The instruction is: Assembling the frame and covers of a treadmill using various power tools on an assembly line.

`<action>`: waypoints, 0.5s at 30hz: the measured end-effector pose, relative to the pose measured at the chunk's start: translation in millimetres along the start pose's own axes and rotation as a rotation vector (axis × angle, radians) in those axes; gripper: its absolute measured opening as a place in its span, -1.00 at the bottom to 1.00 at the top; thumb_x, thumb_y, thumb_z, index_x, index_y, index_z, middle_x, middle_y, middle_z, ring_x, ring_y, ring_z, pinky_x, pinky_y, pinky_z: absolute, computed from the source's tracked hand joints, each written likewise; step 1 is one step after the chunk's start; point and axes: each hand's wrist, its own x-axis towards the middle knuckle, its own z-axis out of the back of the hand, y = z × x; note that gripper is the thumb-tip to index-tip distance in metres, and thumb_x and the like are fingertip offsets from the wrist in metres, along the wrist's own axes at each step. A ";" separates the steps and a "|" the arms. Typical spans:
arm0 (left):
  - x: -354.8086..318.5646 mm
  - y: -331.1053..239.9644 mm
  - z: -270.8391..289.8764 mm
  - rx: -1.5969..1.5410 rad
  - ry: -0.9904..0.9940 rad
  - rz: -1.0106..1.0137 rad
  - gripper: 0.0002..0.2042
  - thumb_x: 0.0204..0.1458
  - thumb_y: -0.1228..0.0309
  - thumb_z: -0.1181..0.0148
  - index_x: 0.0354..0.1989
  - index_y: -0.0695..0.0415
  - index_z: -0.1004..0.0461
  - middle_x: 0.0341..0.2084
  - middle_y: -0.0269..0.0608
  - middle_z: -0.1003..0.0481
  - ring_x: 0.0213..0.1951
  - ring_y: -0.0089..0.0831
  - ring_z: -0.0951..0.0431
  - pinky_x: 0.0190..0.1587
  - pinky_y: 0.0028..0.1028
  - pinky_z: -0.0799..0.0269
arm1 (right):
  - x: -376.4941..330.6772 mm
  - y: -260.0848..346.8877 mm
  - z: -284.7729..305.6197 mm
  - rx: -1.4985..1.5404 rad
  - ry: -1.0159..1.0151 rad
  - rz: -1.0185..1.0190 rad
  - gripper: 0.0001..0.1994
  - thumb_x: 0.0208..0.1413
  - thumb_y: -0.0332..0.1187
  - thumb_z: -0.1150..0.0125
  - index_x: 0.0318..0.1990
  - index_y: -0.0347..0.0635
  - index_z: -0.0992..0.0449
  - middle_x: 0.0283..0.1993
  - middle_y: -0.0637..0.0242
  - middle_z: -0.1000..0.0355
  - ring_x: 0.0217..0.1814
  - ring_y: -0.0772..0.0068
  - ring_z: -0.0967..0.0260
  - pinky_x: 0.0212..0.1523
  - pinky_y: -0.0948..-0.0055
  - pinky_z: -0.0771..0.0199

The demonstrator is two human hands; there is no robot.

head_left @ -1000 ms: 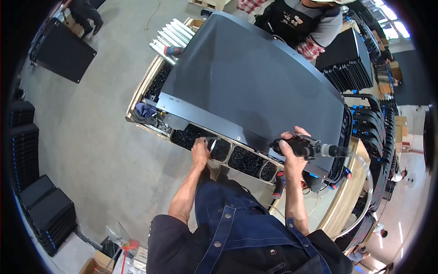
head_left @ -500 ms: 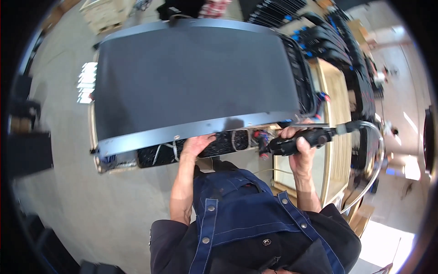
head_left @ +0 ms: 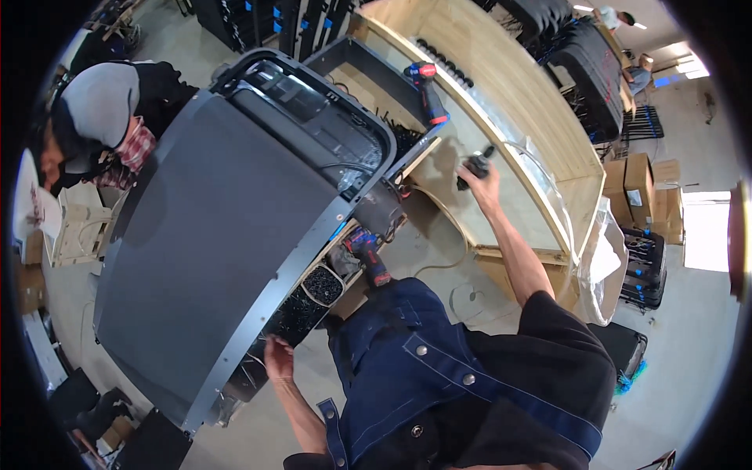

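My right hand point(head_left: 484, 186) is closed around a black air tool point(head_left: 475, 168), held out at the right over a pale wooden crate point(head_left: 560, 223). The tool's far end is partly hidden by the fingers. At the lower left, my left hand point(head_left: 278, 359) is beside a long tray of small black fasteners point(head_left: 294, 319), just below the metal edge strip point(head_left: 258, 325) of a large dark grey panel point(head_left: 211, 211). Its fingers are curled together; anything between them is too small to make out. A red and black cordless driver point(head_left: 374, 265) stands at the tray's right end.
A second cordless driver point(head_left: 429, 98) rests on a dark shelf beyond the panel's framed opening point(head_left: 313, 106). A light hose point(head_left: 540, 168) runs along the crate. Another person point(head_left: 98, 110) in a grey cap stands at the panel's far left side. Cardboard boxes point(head_left: 638, 188) are stacked at right.
The view has turned to the right, so the panel now lies slanted on the left. My right hand has carried the air tool away from the panel's edge to over the crate.
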 end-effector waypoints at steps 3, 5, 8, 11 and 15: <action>-34.8 51.0 5.7 0.198 -0.386 0.166 -0.86 0.25 0.28 -0.24 -0.11 0.01 -0.55 -0.43 -0.38 -0.54 -0.32 -0.49 -0.57 -0.29 -0.48 -0.55 | 68.3 -76.7 -40.7 -0.235 0.200 -0.089 -0.59 -0.10 -0.33 -0.60 -0.16 -0.31 -0.52 -0.23 0.27 -0.56 -0.30 0.53 -0.49 -0.20 0.41 -0.56; -36.1 80.1 -21.1 0.219 -0.462 0.194 -0.83 0.25 0.23 -0.24 -0.11 0.02 -0.54 -0.44 -0.40 -0.50 -0.35 -0.51 -0.51 -0.35 -0.50 -0.49 | 101.2 -146.6 -38.4 -0.371 0.232 -0.098 -0.58 -0.20 -0.37 -0.61 -0.17 -0.22 -0.54 -0.30 0.36 -0.54 -0.26 0.42 -0.47 -0.14 0.34 -0.53; -63.7 100.0 -34.1 0.205 -0.587 0.188 -0.83 0.27 0.27 -0.20 -0.08 0.04 -0.52 -0.43 -0.40 -0.50 -0.35 -0.49 -0.51 -0.34 -0.50 -0.52 | 119.3 -178.9 -75.4 -0.111 0.236 -0.125 -0.56 -0.26 -0.44 -0.63 -0.16 -0.26 -0.55 -0.26 0.29 -0.57 -0.19 0.36 -0.51 -0.07 0.27 -0.55; -84.1 109.5 -52.2 0.222 -0.717 0.183 -0.84 0.28 0.31 -0.16 -0.07 0.07 -0.51 -0.43 -0.38 -0.49 -0.37 -0.48 -0.51 -0.33 -0.51 -0.53 | 122.1 -197.8 -92.2 -0.320 0.384 -0.237 -0.44 -0.17 -0.43 -0.60 0.03 -0.32 -0.49 -0.02 0.09 -0.58 -0.02 0.27 -0.53 0.02 0.27 -0.54; -33.9 94.4 -36.6 0.458 -0.578 0.138 -0.79 0.25 0.30 -0.19 -0.06 0.14 -0.53 -0.40 -0.33 -0.50 -0.39 -0.47 -0.53 -0.33 -0.50 -0.53 | 114.8 -237.8 -43.4 -0.396 0.132 -0.029 -0.48 0.04 -0.22 -0.50 0.06 -0.34 -0.47 -0.04 0.13 -0.58 -0.12 0.32 -0.54 -0.06 0.36 -0.56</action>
